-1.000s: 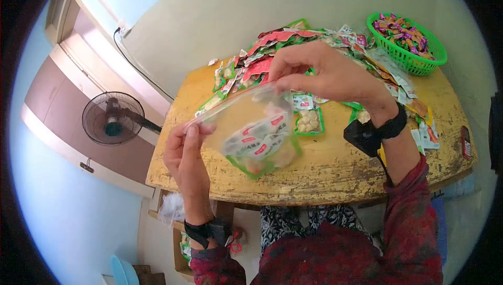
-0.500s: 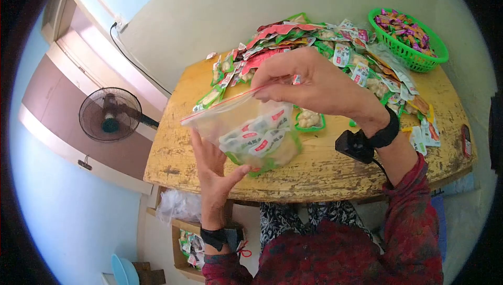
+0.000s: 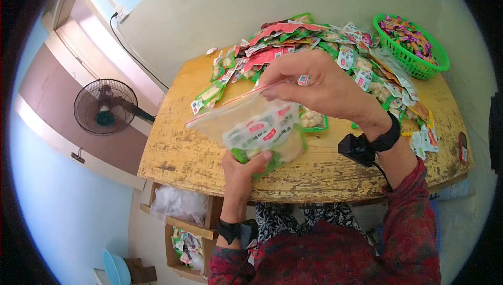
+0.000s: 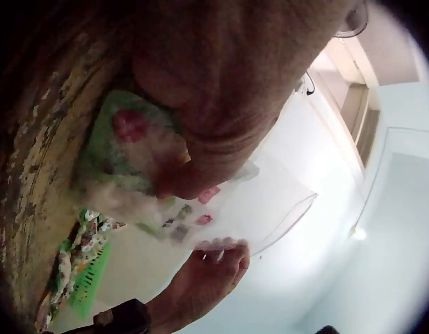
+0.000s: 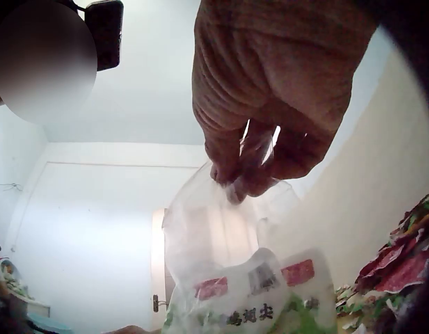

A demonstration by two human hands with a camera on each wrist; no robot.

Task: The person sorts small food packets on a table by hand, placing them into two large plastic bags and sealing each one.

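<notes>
Now: clear zip-top plastic bag [image 3: 251, 122] of green-and-white snack packets held in air above near edge of worn yellow wooden bench [image 3: 178, 154]. Right hand [image 3: 319, 83] fingers pinch red seal strip at top. Left hand [image 3: 243, 167] fingers curled under bag's bottom, cupping load. Judgement: keep bottom supported, run pinch along full seal, check far-left corner shuts.
</notes>
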